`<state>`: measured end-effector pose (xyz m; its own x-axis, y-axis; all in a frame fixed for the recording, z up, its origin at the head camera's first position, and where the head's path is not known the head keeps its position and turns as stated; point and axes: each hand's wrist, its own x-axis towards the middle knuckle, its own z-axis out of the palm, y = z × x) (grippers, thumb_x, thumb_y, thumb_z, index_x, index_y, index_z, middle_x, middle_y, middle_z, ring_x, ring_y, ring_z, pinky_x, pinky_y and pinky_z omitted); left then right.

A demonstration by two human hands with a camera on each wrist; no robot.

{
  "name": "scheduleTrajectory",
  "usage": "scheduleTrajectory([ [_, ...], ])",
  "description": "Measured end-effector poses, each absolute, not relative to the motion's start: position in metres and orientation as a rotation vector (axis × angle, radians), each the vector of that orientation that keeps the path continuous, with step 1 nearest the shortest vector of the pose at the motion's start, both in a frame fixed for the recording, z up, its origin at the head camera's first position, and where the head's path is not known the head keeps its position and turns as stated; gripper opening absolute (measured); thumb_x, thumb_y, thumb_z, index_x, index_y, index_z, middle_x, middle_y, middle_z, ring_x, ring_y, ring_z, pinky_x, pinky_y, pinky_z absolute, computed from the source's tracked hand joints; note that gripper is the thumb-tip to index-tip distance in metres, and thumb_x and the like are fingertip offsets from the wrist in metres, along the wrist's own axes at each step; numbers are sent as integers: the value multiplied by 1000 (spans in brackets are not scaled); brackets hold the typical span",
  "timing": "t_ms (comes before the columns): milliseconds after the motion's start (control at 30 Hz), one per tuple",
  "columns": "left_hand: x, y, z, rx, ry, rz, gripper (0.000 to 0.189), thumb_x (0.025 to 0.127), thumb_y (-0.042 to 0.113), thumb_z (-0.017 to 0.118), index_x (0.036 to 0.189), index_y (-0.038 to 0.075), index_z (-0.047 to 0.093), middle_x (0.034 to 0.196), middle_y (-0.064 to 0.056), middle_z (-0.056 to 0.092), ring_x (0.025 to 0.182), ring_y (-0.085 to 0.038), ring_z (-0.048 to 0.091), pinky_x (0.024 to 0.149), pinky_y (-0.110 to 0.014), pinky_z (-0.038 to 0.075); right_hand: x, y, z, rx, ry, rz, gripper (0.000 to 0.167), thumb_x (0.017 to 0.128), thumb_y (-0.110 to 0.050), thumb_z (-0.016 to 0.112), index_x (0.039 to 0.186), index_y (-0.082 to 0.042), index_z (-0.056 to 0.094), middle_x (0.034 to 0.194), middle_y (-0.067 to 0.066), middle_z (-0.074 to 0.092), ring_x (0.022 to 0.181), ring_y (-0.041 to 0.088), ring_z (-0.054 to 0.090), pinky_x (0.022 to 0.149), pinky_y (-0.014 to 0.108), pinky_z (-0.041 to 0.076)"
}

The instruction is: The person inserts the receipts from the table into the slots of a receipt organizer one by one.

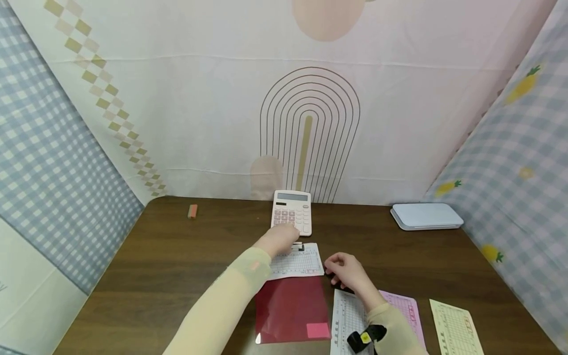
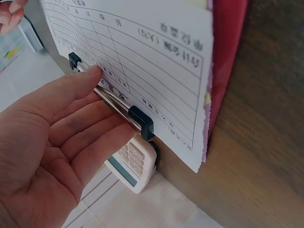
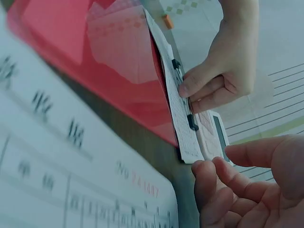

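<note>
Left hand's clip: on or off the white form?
On: the clip overlaps the white form, with both its black ends visible against the paper.

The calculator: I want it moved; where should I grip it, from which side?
Probably by the long right edge of the calculator, from the right: table shows there, while the left hand hides its near-left corner and cloth hangs behind.

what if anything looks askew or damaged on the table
The clipped papers look slightly uneven: edges of purple paper and yellow paper show past the white top sheet, whose side looks ragged, as if torn off. Nothing looks spilled.
</note>
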<state>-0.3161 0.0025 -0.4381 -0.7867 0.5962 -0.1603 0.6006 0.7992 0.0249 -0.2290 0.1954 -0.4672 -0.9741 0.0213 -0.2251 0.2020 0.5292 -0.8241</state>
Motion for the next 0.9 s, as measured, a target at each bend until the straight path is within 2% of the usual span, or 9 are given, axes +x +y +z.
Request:
scheduleTrajectory([
  [433,-315,3,-439,908,2826,-20,10,80,5,71,85,12,66,84,-1,64,78,-15,59,74,-30,51,-208,215,-463,74,2752,-1210,9,84,-14,70,88,-6,67,68,0,63,52,14,54,53,27,44],
  [733,-315,5,-440,895,2826,-36,9,80,7,71,83,12,65,86,-1,65,78,-15,58,74,-30,51,-193,227,-465,-10,2847,-1050,14,76,-13,77,87,-7,69,69,-4,60,65,10,51,58,24,41],
  [900,-314,6,-439,920,2843,-73,9,79,7,72,83,12,66,87,-2,66,81,-16,61,76,-31,52,-186,231,-460,-86,2915,-916,26,73,-17,80,94,-7,70,80,-2,62,77,13,56,70,32,48],
])
